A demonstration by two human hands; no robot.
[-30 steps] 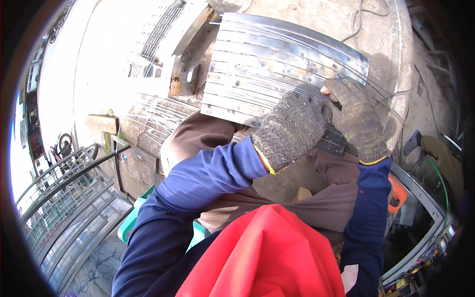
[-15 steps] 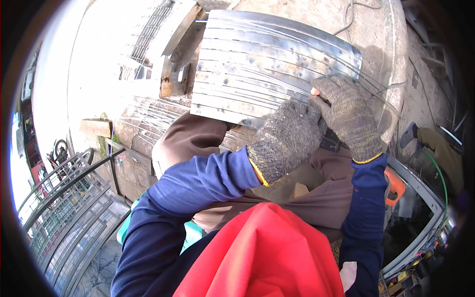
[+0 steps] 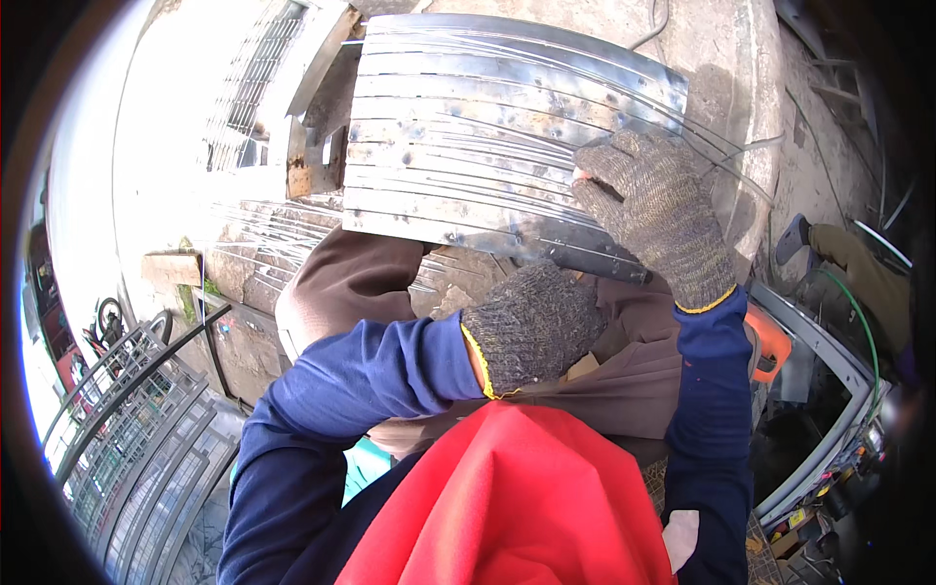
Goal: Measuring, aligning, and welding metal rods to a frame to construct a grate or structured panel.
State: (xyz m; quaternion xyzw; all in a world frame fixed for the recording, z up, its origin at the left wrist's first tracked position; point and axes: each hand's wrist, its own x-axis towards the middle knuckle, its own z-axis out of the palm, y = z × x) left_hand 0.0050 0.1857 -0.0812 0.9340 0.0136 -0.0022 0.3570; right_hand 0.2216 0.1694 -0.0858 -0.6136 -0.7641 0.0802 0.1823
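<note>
A flat silvery metal panel of several strips, with dark spots, lies in front of me. Thin metal rods are spread lengthwise across it. My right hand, in a grey-brown knitted glove, is over the panel's right part. Its fingers are bent, and a bare fingertip shows through the glove; whatever they pinch is too small to make out. Close to my lap, below the panel's near edge, is my left hand in a matching glove with a yellow cuff. The back of that glove hides its fingers.
More thin rods lie on the ground to the left. Metal grilles stand at the lower left. An orange tool and a grey frame are at my right. Another person's leg shows at the far right.
My left hand has drawn back from beside the right hand toward my lap. My right hand stays over the panel's right part. The whole view has shifted slightly.
</note>
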